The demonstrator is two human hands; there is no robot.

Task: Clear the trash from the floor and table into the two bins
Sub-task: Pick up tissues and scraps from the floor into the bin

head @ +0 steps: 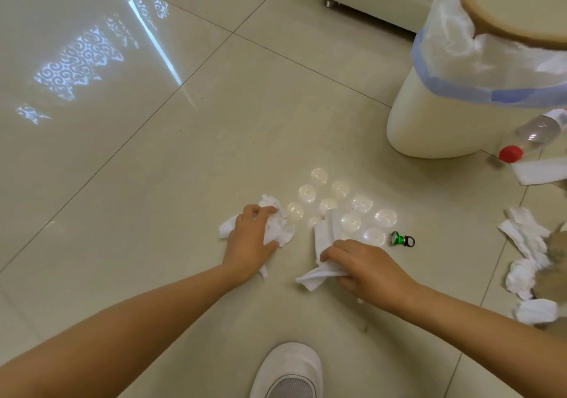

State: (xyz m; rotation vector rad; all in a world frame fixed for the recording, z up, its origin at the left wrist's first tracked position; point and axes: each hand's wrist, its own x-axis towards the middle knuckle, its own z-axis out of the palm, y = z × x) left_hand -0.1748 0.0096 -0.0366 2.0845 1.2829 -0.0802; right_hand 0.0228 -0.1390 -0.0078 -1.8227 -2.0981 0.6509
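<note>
We look down on a pale tiled floor, grout lines crossing it; the whole left half lies open, marked only by a patterned light reflection

At upper right stands a cream bin lined with a clear bag edged in blue; its top runs out of the frame and a tan, rounded shape covers part of it, what it is we cannot tell

Our left hand presses down on a crumpled white tissue, fingers curled over it. Our right hand pinches a second white tissue that trails up the floor from the grip. The hands are apart, a strip of bare tile between them

Right edge: more crumpled tissues beside a brown scrap, both cut off. Above them a clear plastic bottle with a red cap lies by the bin's base, blurred, next to a flat white paper

Between the hands and the bin, round bright spots cluster on the tile; reflections or clear discs, hard to say. A small green piece with a dark ring sits just right of them

A white shoe shows at the bottom edge
</note>
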